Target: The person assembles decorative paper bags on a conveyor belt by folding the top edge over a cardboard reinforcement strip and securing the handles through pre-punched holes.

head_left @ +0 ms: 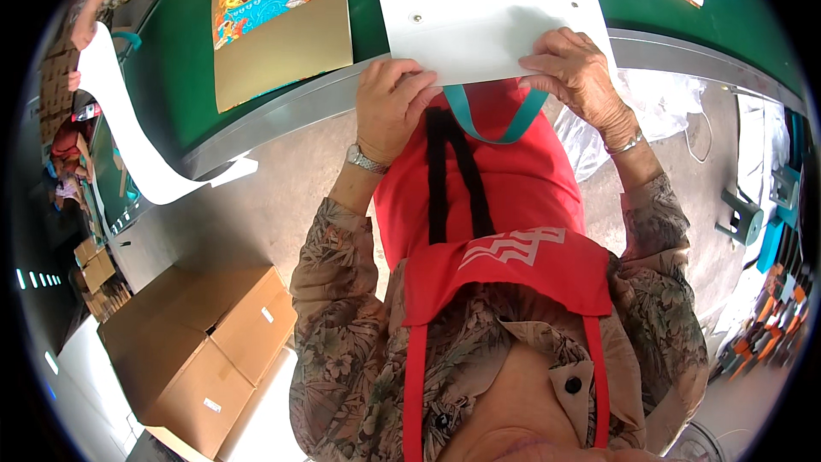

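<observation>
A white paper sheet [487,13] with two small metal eyelets lies over the edge of a green-topped work line in front of me. A teal ribbon loop [494,130] hangs below its near edge, against my red apron. My left hand [389,107] pinches the sheet's near left corner, thumb and fingers together. At the near right part of the same edge, my right hand [577,77] grips the paper with bent fingers. Left of the sheet rests a gold printed paper panel [286,56] with a blue and yellow picture.
The green belt [171,77] has a metal rail [282,111] along its near side. At left another person's hand [84,33] holds a curved white sheet [120,120]. An open cardboard box [197,351] stands at lower left. Clear plastic [641,111] and a green stool [742,216] are at right.
</observation>
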Available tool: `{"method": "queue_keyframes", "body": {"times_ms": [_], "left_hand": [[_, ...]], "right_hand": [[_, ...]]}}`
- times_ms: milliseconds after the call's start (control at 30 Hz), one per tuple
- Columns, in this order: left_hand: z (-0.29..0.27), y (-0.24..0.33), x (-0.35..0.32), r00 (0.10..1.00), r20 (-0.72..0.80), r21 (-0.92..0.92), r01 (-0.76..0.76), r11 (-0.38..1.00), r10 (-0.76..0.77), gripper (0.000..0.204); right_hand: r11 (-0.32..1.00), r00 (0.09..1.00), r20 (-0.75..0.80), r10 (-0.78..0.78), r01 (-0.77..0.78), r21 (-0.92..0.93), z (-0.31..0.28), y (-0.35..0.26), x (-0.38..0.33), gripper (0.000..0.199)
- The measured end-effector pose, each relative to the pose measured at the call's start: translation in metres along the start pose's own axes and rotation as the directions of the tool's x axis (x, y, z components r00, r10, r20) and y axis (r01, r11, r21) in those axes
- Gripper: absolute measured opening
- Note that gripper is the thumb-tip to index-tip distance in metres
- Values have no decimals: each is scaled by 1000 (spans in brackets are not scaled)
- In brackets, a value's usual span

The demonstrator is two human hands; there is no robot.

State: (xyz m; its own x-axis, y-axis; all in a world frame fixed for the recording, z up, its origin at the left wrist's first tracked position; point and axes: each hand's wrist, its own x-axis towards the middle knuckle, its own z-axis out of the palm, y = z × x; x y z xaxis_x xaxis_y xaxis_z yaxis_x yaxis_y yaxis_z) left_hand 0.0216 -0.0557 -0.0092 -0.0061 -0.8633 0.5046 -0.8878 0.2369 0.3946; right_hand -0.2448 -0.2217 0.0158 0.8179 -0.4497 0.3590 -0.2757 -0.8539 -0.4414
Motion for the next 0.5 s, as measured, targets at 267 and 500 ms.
{"method": "queue_keyframes", "body": {"times_ms": [267, 500], "left_hand": [[-11, 1, 18, 887, 236, -198, 445, 874, -398, 15], [-23, -22, 52, 748, 525, -170, 559, 812, -405, 25]], "right_hand": [[944, 922, 303, 241, -296, 149, -14, 9, 29, 22], [848, 759, 451, 470, -530, 9, -17, 5, 53, 22]]}}
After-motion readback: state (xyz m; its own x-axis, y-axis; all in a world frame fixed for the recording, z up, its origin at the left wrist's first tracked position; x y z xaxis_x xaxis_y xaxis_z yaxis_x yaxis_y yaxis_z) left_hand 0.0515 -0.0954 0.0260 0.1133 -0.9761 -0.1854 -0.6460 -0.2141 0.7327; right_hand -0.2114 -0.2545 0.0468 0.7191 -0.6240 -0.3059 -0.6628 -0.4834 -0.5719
